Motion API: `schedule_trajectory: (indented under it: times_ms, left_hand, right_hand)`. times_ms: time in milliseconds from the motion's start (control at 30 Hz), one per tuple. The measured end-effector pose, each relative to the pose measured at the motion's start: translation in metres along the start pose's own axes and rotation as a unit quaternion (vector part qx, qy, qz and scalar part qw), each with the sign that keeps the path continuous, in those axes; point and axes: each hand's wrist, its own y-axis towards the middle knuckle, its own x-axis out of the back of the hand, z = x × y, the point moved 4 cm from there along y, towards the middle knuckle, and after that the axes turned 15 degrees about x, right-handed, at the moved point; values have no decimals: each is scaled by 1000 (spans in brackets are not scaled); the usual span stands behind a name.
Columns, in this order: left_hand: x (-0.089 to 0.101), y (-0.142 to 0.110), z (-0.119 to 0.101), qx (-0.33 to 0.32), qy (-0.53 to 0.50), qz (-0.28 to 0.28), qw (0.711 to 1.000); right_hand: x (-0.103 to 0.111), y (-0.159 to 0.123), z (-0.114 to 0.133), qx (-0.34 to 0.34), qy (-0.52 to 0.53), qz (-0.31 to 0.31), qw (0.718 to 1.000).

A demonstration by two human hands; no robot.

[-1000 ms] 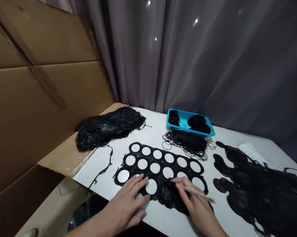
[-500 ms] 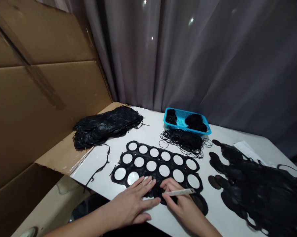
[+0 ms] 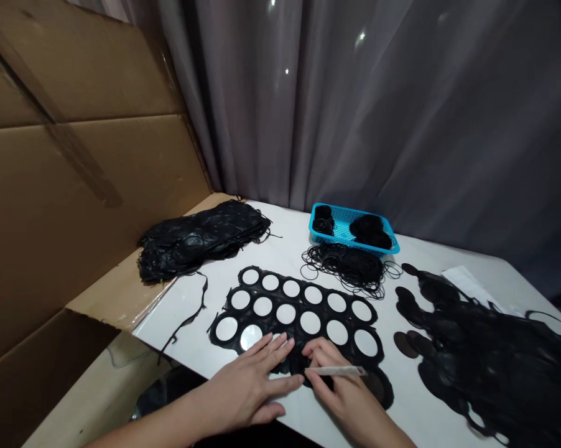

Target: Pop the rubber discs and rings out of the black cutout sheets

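Your left hand [image 3: 250, 389] lies flat, fingers a bit spread, on the holey black sheet [image 3: 277, 297] at twelve o'clock; your right [image 3: 350, 392] pinches a white stick [image 3: 339, 371]. The blue basket [image 3: 341, 230] – one o'clock – holds black heaps [image 3: 370, 232].

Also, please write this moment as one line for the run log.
left hand: spread on sheet | right hand: holding tool at sheet | rings: before basket

decent gap between sheet [image 3: 300, 303] and stack [image 3: 203, 236], basket [image 3: 341, 224] plus rings [image 3: 350, 264] kinda block the way back, box [image 3: 84, 162] walls off the left, big pile [image 3: 499, 361] hogs the right
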Motion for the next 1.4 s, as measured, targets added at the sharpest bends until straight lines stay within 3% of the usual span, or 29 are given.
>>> schedule_trajectory:
  times_ms: [267, 467, 733, 867, 967, 1067, 1200, 1400]
  left_hand:
    - [1, 1, -1, 9, 0, 0, 1000]
    - [2, 3, -3, 16, 15, 33, 999]
    - [2, 2, -3, 12, 2, 20, 1000]
    - [1, 2, -2, 10, -2, 25, 1000]
    - [1, 2, -2, 12, -6, 29, 999]
    - [0, 1, -1, 19, -10, 31, 999]
    - [-2, 1, 0, 25, -7, 42, 999]
    - [5, 3, -2, 36, -8, 56, 998]
  right_hand:
    - [2, -1, 0, -16, 7, 5, 1000]
    - [1, 2, -3, -24, 15, 12, 1000]
    - [-1, -1, 3, 30, -49, 17, 998]
    - [-26, -13, 5, 140, -193, -41, 970]
    - [-31, -14, 1, 130, -222, -106, 961]
    - [-4, -9, -12, 14, -139, -178, 974]
    - [48, -15, -32, -147, -84, -260, 951]
    - [78, -45, -46, -181, -130, -286, 932]
